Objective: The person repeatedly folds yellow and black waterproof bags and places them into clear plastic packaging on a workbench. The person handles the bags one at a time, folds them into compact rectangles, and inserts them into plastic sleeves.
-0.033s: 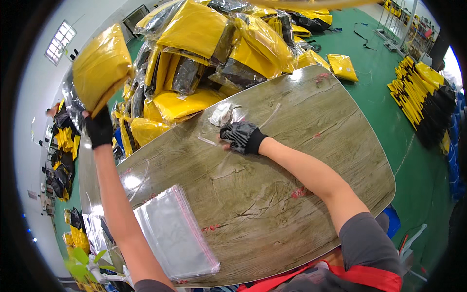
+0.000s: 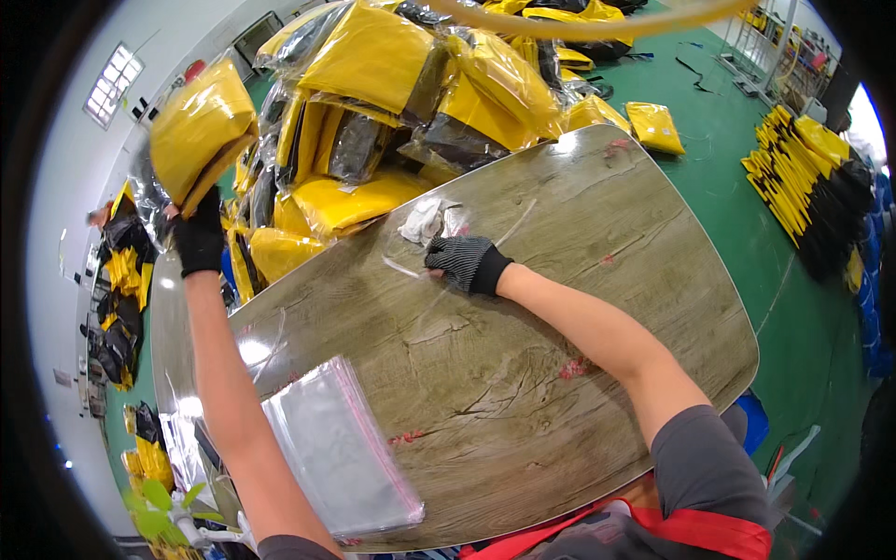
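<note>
The scene is brightly and evenly lit, mostly from overhead. A window (image 2: 116, 82) high on the wall, far left of the wooden counter (image 2: 579, 308), is blown out to white. Two pale glare patches sit on the counter's left end, and the stack of clear plastic bags (image 2: 341, 457) at its near edge gives off a soft sheen. Shadows are faint (a thin one lies under the right forearm). The raised yellow packet (image 2: 201, 131) above the counter's left end is slightly motion-blurred. Fisheye distortion bows the counter's edges, and a black vignette rings the frame. A blurred yellow arc (image 2: 579, 21) crosses the top, out of focus.
</note>
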Tool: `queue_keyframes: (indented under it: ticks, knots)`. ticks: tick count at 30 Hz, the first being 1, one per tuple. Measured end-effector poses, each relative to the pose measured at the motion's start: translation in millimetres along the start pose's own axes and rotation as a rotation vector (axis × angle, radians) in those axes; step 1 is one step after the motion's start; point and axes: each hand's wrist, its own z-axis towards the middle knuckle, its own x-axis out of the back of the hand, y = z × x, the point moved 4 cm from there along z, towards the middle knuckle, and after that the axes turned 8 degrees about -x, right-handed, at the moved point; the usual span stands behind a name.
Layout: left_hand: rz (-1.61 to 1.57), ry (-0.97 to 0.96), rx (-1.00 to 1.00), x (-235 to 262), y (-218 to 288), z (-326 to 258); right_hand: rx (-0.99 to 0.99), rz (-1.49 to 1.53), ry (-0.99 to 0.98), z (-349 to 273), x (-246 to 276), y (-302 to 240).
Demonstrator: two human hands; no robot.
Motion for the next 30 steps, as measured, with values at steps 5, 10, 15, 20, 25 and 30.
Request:
queue_keyframes:
  ticks: [5, 10, 15, 20, 25, 30]
  knots:
    - [1.075, -0.576, -0.326, -50, -175, -127, -0.507, -0.086, 0.314, -202, 111, 88]
    - [1.389, -0.766, -0.864, -49, -177, -269, -1.489, -0.805, 0.333, -645, 197, -53]
    - [1.272, -1.336, -0.734, -85, -136, -423, -2.464, -0.171, -0.340, -807, 63, -370]
    - [0.835, -1.862, -0.616, -154, -114, -587, -1.848, 0.158, 0.750, -645, 40, -340]
    - [0.561, -2.117, -0.705, -206, -95, -667, -1.500, -0.352, 0.353, -503, 53, -310]
    - [0.479, -2.129, -0.668, -263, -124, -705, -1.398, -0.275, 0.330, -495, 44, -301]
